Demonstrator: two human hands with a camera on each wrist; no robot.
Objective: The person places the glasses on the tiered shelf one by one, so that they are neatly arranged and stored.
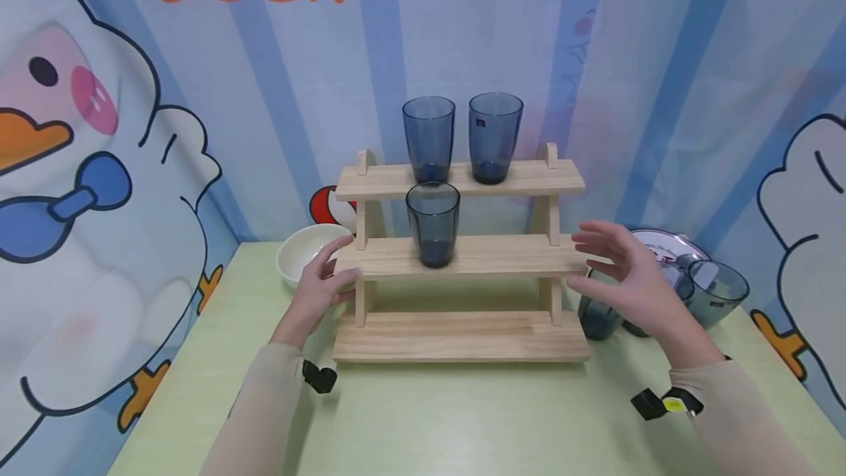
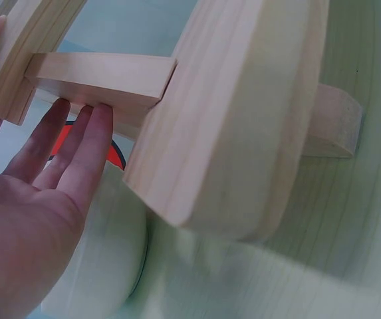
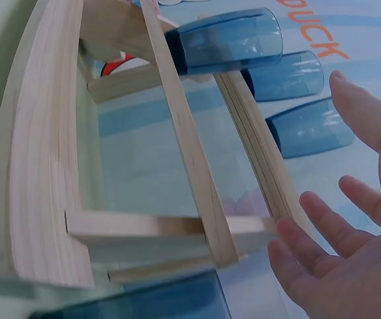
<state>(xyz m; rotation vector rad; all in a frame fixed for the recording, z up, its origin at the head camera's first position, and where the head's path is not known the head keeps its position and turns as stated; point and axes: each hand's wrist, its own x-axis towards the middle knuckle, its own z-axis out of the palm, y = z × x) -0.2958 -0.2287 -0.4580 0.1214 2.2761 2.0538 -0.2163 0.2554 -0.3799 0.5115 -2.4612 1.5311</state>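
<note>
A three-tier wooden rack (image 1: 463,344) stands on the table. Two blue-grey glasses (image 1: 429,138) are upright on its top shelf, and another glass (image 1: 433,226) stands on the middle shelf. My left hand (image 1: 316,298) holds the middle shelf's left end; in the left wrist view its thumb lies at the shelf edge and several fingertips (image 2: 102,116) touch the side support. Beside the rack's right end, my right hand (image 1: 628,278) is spread with nothing in it. In the right wrist view, the right hand's fingers (image 3: 323,219) are extended near the rack.
Left of the rack, partly behind my left hand, sits a white bowl (image 1: 300,252). Several glasses (image 1: 717,296) crowd the table at the right, partly hidden by my right hand, near a patterned plate (image 1: 670,244). A printed curtain (image 1: 317,79) hangs behind.
</note>
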